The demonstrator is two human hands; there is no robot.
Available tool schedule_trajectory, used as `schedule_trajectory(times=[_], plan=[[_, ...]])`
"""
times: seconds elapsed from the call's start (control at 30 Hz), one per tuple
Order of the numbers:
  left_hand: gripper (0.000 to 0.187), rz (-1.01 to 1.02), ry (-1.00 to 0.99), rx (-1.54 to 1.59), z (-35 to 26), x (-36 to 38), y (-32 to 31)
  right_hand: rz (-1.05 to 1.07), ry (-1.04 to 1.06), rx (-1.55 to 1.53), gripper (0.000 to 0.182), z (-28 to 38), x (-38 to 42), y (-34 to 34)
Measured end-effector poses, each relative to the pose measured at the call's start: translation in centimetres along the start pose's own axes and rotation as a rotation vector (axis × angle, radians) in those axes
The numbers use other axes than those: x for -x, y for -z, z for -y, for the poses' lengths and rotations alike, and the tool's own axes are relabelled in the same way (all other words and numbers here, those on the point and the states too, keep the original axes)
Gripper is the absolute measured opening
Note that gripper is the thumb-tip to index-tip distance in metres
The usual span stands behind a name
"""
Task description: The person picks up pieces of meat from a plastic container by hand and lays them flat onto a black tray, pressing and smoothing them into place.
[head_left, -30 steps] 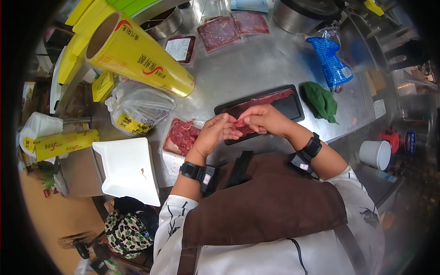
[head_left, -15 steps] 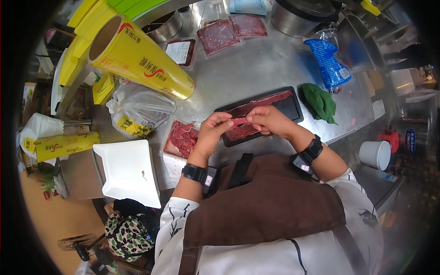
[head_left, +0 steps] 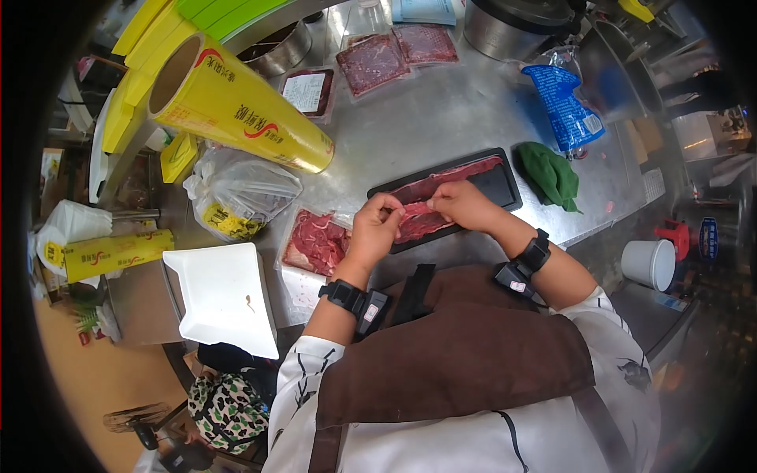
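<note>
My left hand [head_left: 376, 229] and my right hand [head_left: 464, 206] work close together over a black tray [head_left: 497, 189]. Between their pinched fingertips is a meat slice [head_left: 415, 209], red and thin, low over the tray. One row of red meat slices [head_left: 477, 167] lies along the tray's far side. Nearer to me, more slices fill the tray's left part, partly covered by my right hand. Left of my left hand sits an opened pack of raw meat [head_left: 314, 243] with loose red slices in it. My fingers partly hide the held slice.
A green cloth [head_left: 550, 177] and a blue packet [head_left: 564, 110] lie right of the tray. Sealed meat packs [head_left: 374, 65] lie at the back. On the left are a big yellow cling-film roll [head_left: 244, 102], a plastic bag [head_left: 236, 189] and a white tray [head_left: 225, 292].
Both hands have lowered the meat slice slightly toward the tray's near row. My left hand has turned and moved a little right. The tray and surrounding things stay in place.
</note>
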State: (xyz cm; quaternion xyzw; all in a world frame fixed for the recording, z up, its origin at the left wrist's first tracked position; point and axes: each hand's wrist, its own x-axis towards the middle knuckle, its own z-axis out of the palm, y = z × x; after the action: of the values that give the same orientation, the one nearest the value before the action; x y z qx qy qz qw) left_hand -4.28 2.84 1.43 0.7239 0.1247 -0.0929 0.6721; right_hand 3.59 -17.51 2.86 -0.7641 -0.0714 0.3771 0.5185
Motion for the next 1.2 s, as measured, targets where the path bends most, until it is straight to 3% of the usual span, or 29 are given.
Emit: schedule_trajectory(times=[0.1, 0.2, 0.3, 0.53, 0.8, 1.2], plan=[[0.012, 0.015, -0.065, -0.173, 0.8, -0.4, -0.3, -0.089, 0.116, 0.321, 0.025, -0.9, -0.7, -0.1], [0.011, -0.076, -0.523, -0.555, 1.4, -1.0, -0.2, -0.124, 0.128, 0.523, 0.026, 0.4, -0.5, -0.1], [0.009, -0.076, -0.431, -0.764, 0.2, -0.5, -0.3, -0.16, 0.116, 0.634, 0.027, 1.2, -0.4, -0.4], [0.019, 0.012, -0.62, -0.927, -0.4, -0.8, 0.2, -0.19, 0.148, 0.765, 0.025, 1.8, -0.1, -0.6], [0.035, 0.143, -0.785, -1.097, -0.7, 0.8, 1.6, -0.227, 0.189, 0.756, 0.025, 1.2, -0.4, -0.6], [0.046, 0.187, -0.76, -1.147, -0.3, 1.7, 1.7, -0.362, 0.176, 0.61, 0.02, 1.2, 0.6, 0.3]])
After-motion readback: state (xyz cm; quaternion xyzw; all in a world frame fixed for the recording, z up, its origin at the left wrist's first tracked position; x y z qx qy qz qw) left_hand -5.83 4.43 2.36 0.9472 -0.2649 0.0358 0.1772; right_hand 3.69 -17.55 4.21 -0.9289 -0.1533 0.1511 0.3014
